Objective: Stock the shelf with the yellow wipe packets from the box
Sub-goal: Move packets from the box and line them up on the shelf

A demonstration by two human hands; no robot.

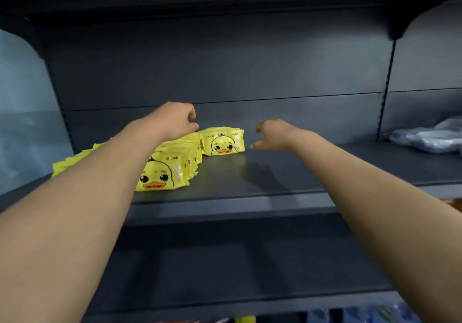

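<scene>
Yellow duck-faced wipe packets (pixel 175 162) stand in a row on a dark shelf (pixel 287 172). A separate packet (pixel 223 142) faces front at the row's far end. The left hand (pixel 175 120) hovers curled over that end of the row; whether it grips anything cannot be told. The right hand (pixel 273 135), loosely curled and empty, is just right of that end.

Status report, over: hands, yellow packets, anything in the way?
Left hand empty, loosely curled, over the yellow packet row. Right hand empty, open, just right of the rear packets. Nothing between hands and packets.
</scene>
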